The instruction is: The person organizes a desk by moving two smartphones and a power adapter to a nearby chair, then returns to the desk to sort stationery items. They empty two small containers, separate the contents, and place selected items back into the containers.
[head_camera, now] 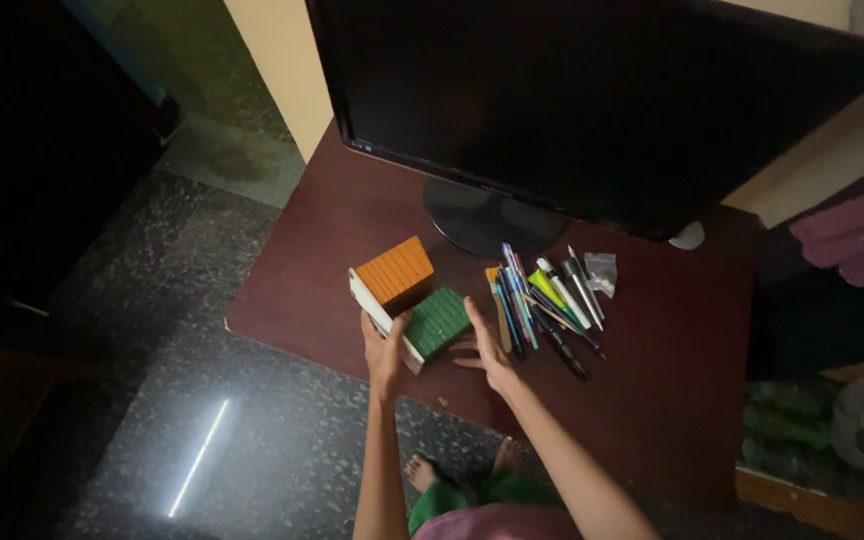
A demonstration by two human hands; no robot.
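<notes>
A small box-shaped holder with an orange ribbed section (395, 269), a green ribbed section (438, 321) and a white side lies on the dark red-brown table (312, 250). My left hand (384, 350) grips its white near-left edge. On the holder's right, my right hand (488, 348) rests on the table with fingers spread, touching the green section. Just right of that hand lies a loose pile of pens and markers (544, 302).
A large black monitor (592, 90) on a round stand (487, 220) fills the back of the table. A small clear wrapper (601, 270) lies by the pens. Purple cloth (857, 235) hangs at the right. Glossy dark floor (202, 420) lies left and below.
</notes>
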